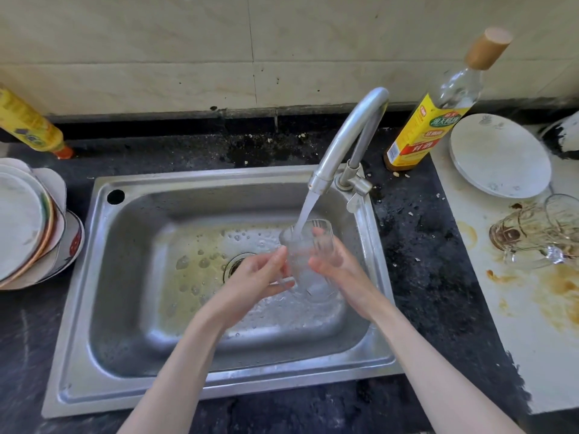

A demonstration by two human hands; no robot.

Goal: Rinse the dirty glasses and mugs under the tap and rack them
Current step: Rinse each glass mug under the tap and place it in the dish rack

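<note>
A clear glass mug is held over the steel sink, its mouth tilted up under the running tap. Water streams from the spout into it. My left hand grips the mug's handle on its left side. Around the right side of the mug's body curls my right hand, fingers behind the glass. Dirty glass mugs with brown residue lie tipped over on the white board to the right. No rack shows in view.
A stack of plates stands left of the sink, with a yellow bottle behind it. A yellow-labelled sauce bottle stands right of the tap. A white plate lies at the back of the stained board.
</note>
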